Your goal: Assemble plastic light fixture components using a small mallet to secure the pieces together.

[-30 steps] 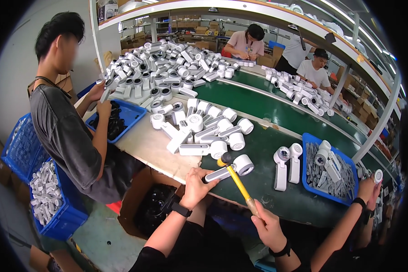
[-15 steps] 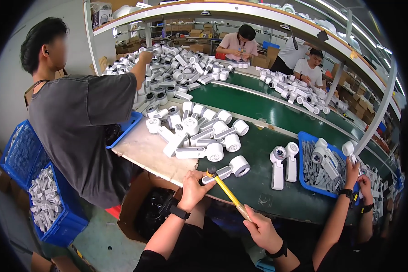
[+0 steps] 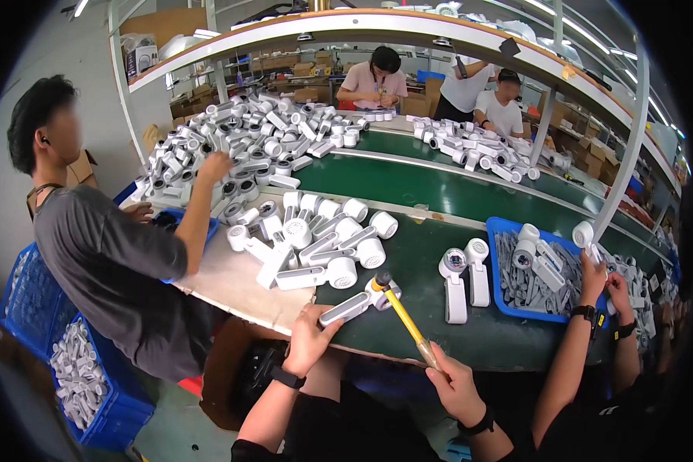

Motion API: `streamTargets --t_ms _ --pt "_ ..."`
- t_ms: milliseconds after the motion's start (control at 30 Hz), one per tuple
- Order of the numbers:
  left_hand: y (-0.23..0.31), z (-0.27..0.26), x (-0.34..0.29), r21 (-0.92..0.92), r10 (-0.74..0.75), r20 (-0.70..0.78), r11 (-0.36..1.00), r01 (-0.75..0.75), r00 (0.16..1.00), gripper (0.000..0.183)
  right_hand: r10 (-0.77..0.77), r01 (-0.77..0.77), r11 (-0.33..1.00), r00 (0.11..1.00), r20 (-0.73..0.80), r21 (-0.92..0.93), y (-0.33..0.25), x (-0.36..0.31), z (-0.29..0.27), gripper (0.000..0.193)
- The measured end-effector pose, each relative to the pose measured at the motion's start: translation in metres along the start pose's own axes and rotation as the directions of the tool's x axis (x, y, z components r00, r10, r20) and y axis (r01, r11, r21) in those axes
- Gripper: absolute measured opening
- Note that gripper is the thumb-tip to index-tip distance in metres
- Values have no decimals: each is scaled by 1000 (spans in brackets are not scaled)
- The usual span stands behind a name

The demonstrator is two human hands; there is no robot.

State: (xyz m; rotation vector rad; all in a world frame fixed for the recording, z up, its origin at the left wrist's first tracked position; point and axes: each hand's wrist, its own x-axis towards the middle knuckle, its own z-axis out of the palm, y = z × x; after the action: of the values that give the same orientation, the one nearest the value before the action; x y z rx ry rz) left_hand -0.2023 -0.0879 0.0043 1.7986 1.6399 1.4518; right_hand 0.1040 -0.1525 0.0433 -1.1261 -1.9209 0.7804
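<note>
On the near edge of the green table lies a white handheld fan (image 3: 345, 309) with a grey strip along its handle. The end of that handle is pinched in my left hand (image 3: 309, 339), fingers closed. My right hand (image 3: 456, 383) is wrapped round the lower end of a hammer (image 3: 406, 319) with a yellow shaft. The hammer's dark head is over the fan's round head and partly covers it; whether they touch I cannot tell. Just beyond, several similar fans (image 3: 339, 272) lie heaped on a pale board (image 3: 227, 269).
Two fans (image 3: 454, 285) lie to the right, beside a blue tray (image 3: 491, 269) of grey parts. A co-worker's hands (image 3: 593, 281) hold a fan at far right. Another co-worker (image 3: 108, 246) stands left, near a big fan pile (image 3: 239, 138) and a blue crate (image 3: 119, 400).
The hammer's head has moved from the handle end by my left hand to the fan's round head. The left co-worker's arm has drawn back from the pile. The whole view has shifted somewhat.
</note>
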Motion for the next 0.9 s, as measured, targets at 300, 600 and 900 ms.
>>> streamTargets --t_ms 300,600,900 --pt "-34 -50 92 137 183 -508 982 -131 842 23 224 -192 958 965 -137 213 21 -37 -12 52" --pt "-138 -101 190 636 138 -344 762 122 929 44 142 -173 983 921 -363 -55 35 -48 -43 50" --pt "81 94 72 158 493 228 832 -531 840 62 215 -275 956 897 -386 -107 46 -54 -44 49"
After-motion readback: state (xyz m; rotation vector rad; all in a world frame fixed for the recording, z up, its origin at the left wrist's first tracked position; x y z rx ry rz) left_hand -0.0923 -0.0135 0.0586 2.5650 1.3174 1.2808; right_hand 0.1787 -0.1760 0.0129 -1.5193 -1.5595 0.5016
